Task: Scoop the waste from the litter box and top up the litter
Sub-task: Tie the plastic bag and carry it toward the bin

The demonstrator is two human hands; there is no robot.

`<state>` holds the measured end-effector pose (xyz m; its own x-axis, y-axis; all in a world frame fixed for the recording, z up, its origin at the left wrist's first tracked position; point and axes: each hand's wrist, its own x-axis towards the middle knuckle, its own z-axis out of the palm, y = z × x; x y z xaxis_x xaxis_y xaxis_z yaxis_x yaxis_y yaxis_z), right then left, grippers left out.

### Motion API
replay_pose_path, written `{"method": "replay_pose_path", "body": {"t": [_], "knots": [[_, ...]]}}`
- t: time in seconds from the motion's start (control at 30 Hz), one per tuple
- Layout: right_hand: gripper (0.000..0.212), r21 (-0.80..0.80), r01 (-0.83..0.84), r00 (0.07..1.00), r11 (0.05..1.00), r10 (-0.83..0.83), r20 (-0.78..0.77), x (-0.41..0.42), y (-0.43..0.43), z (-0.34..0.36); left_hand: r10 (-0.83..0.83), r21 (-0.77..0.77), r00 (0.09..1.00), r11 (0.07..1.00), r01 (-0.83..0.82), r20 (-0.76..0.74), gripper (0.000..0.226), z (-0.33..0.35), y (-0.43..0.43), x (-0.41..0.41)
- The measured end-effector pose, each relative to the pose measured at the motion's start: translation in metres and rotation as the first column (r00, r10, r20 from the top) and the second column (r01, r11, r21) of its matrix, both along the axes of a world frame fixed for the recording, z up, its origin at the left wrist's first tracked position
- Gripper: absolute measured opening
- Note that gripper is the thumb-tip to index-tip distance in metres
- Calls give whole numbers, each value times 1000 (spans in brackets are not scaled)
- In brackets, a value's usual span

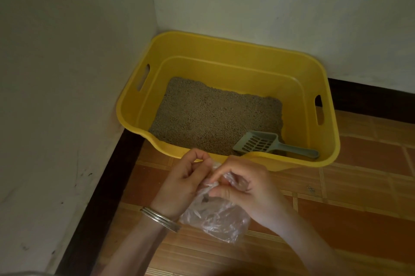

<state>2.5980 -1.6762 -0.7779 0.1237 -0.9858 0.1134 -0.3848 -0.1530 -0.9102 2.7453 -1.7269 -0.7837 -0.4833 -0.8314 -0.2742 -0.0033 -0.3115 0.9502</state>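
Silver bangles (pixel 160 219) sit on the wrist at lower centre-left. Just above them, the left hand (pixel 186 181) has its fingers curled and pinches the top of a clear plastic bag (pixel 215 219). The right hand (pixel 249 188), close beside it, also curls its fingers around the crumpled bag mouth. Behind both hands, the yellow litter box (pixel 325 87) stands in the wall corner and holds grey-brown litter (pixel 213 116). A grey slotted scoop (pixel 265 142) lies in its lower right part, apart from both hands.

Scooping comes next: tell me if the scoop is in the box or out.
In: the grey scoop lies inside the yellow litter box, head on the litter, near its front rim.
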Motion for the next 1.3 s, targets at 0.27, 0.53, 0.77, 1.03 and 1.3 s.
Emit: {"method": "replay_pose_path", "body": {"t": [0.27, 0.53, 0.77, 1.03, 1.3], "knots": [[9, 235, -69, 963, 970, 4, 270, -1, 6, 3, -8, -91, 995, 996, 17, 97, 22, 3, 5, 3], [20, 464, -47, 879, 885, -184, 439, -6, 3, 16, -234, -201, 967, 956, 211, -96, 19, 10, 6, 12], [16, 522, -34, 868, 852, -234, 438, -7, 2, 22, -279, -418, 947, 850, 320, 156, 13, 8, 0, 24], [18, 52, 168, 982, 984, -163, -100, 5, 8, 18, -91, -472, 919, 836, 279, 383, 27, 8, 5, 23], [15, -250, 50, 983, 967, -92, -158, 7, 8, 6, -310, 145, 950, 939, 313, -46, 40, 15, -9, 40]]}}
